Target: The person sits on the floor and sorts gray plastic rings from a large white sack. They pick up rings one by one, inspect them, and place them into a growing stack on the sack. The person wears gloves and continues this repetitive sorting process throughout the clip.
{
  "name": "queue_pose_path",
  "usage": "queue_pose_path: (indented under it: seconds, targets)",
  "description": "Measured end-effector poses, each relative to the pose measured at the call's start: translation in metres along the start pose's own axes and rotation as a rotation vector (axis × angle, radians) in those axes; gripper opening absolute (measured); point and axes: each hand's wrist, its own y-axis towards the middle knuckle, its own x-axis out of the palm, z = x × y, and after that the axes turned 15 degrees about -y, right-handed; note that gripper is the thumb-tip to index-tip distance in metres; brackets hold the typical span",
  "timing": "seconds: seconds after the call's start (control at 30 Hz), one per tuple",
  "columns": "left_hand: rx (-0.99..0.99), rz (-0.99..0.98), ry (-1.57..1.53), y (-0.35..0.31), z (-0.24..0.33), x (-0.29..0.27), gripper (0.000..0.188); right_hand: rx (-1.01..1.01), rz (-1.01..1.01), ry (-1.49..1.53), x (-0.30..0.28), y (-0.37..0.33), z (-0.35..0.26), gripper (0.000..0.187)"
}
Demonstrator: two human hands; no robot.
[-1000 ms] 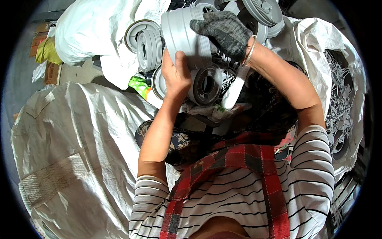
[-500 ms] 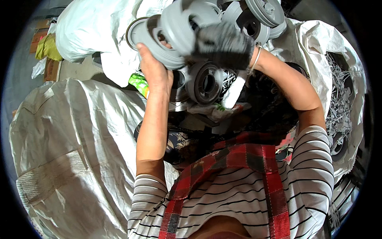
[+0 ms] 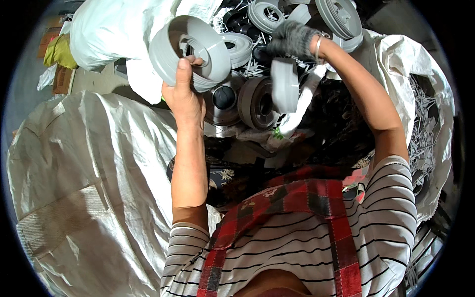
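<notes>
My bare left hand (image 3: 185,94) is closed on a grey round plastic part (image 3: 215,59), its wide hollow side tilted up and the thumb over the near rim. My right hand (image 3: 292,40), in a dark grey knitted glove, is smeared by motion, so its fingers cannot be made out. Just below it a smaller grey plastic ring (image 3: 284,86) is blurred too; whether they touch I cannot tell. Beneath them stand a dark-centred round part (image 3: 225,98) and a thick ring-shaped part (image 3: 255,101). Another grey ring (image 3: 237,49) lies behind the held part.
More grey rings (image 3: 339,17) are heaped at the far right among thin plastic scraps. A white woven sack (image 3: 89,198) fills the left side, with a full white bag (image 3: 114,34) behind it. An opened sack (image 3: 423,123) of grey scraps stands at the right.
The grey parts that were together between my hands are now apart. My left hand has tilted its part upward. My right hand has moved away to the right and farther off.
</notes>
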Motion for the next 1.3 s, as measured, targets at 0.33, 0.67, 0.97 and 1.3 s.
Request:
queue_pose_path:
  seconds: [0.33, 0.67, 0.97, 1.3]
  targets:
    - [-0.123, -0.051, 0.162, 0.001, -0.009, -0.018, 0.038, 0.113, 0.05, -0.485, 0.129, 0.103, 0.084, 0.025]
    - [-0.368, -0.038, -0.198, -0.005, -0.006, 0.0, 0.039, -0.489, 0.645, 0.011, 0.032, 0.01, -0.045, 0.034]
    - [-0.423, -0.178, -0.037, -0.012, -0.003, -0.005, 0.051, -0.41, 0.855, -0.199, 0.043, 0.019, -0.056, 0.062]
    - [-0.276, -0.326, 0.195, -0.016, -0.009, -0.012, 0.067, -0.359, 0.783, 0.214, 0.038, 0.013, -0.06, 0.057]
